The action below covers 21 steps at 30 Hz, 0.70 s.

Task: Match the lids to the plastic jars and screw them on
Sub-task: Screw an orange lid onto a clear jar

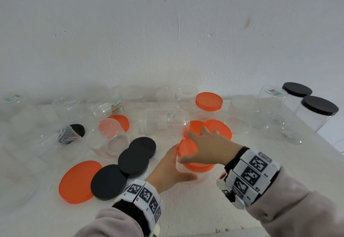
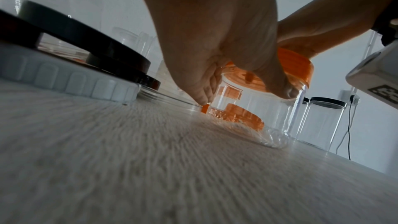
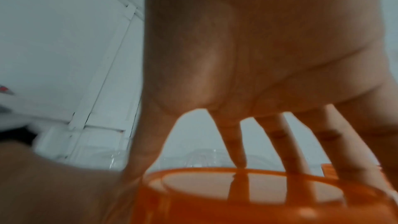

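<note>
A clear plastic jar (image 1: 181, 169) stands near the table's front middle with an orange lid (image 1: 187, 148) on its mouth. My left hand (image 1: 173, 164) grips the jar's wall from the left; in the left wrist view its thumb and fingers (image 2: 200, 91) wrap round the jar (image 2: 258, 108) below the lid (image 2: 297, 64). My right hand (image 1: 197, 147) sits on top, with its spread fingers (image 3: 237, 142) curled over the rim of the orange lid (image 3: 258, 202). The jar's threads are hidden by the lid.
Loose orange lids (image 1: 80, 181) (image 1: 220, 128) and three black lids (image 1: 108, 181) lie around the jar. Several open clear jars stand or lie behind, one on its side (image 1: 162, 121). An orange-lidded jar (image 1: 208, 101) and two black-lidded jars (image 1: 319, 106) stand at the back right, near the table's edge.
</note>
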Motion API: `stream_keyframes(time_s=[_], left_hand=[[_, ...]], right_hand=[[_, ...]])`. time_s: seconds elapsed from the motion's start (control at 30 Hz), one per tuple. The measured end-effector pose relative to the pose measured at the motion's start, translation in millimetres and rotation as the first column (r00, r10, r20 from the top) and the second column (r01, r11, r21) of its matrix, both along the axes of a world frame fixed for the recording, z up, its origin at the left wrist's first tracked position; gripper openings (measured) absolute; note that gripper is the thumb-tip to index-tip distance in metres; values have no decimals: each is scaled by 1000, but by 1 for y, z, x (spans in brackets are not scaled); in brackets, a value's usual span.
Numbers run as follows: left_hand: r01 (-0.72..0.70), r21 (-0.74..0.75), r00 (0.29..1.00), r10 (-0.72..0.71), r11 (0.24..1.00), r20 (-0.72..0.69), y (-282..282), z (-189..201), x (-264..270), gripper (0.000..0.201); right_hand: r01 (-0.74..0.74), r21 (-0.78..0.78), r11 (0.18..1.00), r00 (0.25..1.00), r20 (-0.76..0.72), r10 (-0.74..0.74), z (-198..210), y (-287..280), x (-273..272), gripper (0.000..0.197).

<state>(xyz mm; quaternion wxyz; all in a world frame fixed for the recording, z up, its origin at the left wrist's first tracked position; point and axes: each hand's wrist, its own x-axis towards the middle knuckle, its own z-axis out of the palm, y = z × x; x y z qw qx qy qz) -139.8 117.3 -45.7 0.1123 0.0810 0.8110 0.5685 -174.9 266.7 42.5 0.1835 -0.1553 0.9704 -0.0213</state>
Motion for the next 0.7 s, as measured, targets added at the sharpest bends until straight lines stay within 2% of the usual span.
stream_keyframes(time_s=[0.13,0.27,0.47,0.53,0.6,0.7], left_hand=[[-10,-11,1000,10,1000,5,2,1,-1,91],[-10,-34,1000,10,999,6,2,3,1,98],[16,-16,1000,-16,1000,4,0,2,1,98],[12,-8,1000,-12,1000,5,0,2,0,97],[7,-10,1000,-7,1000,6,0,2,0,95],[15,-11,1000,-15,1000,-1,0,0,-1,91]], right_hand=[[-139,-3,990,977,161,137,13,5,0,106],[-177,-5,984,974,146,176,14,5,-2,97],[-68,59,996,998,18,67,4,0,-2,103],[-54,23,998,994,92,52,7,2,-3,108],[-99,-20,995,980,168,101,14,4,-3,112],[-179,-50,983,965,186,185,20,6,-5,105]])
